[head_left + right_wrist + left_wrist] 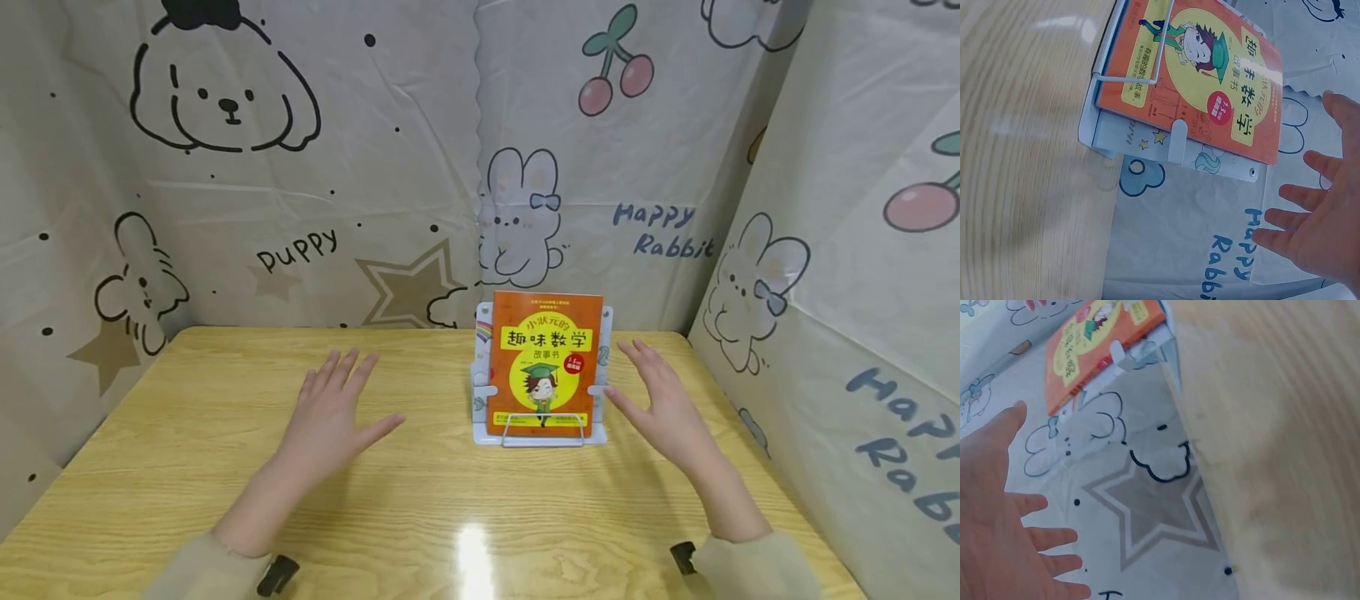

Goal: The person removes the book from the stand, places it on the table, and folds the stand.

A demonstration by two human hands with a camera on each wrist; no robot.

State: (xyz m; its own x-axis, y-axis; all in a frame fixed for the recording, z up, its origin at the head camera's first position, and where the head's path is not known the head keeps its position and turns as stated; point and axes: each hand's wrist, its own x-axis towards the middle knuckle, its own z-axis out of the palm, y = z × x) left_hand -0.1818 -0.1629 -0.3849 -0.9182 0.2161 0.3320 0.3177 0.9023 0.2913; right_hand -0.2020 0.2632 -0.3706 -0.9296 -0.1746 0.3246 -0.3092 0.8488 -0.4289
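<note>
An orange book with a cartoon child in a green cap stands upright on a white book stand. A wire holder crosses its lower front, and small side clips reach over its edges. My right hand is just right of the stand, fingers spread and holding nothing. Over the table's left half is my left hand, also spread, with nothing in it. In the right wrist view the book lies beyond the extended fingers of the right hand. The left hand shows straight fingers in the left wrist view.
A light wooden table lies below both hands. Behind it hangs a printed cloth with puppy, rabbit and cherry drawings, and more cloth closes off the right side. Dark straps show near the sleeves.
</note>
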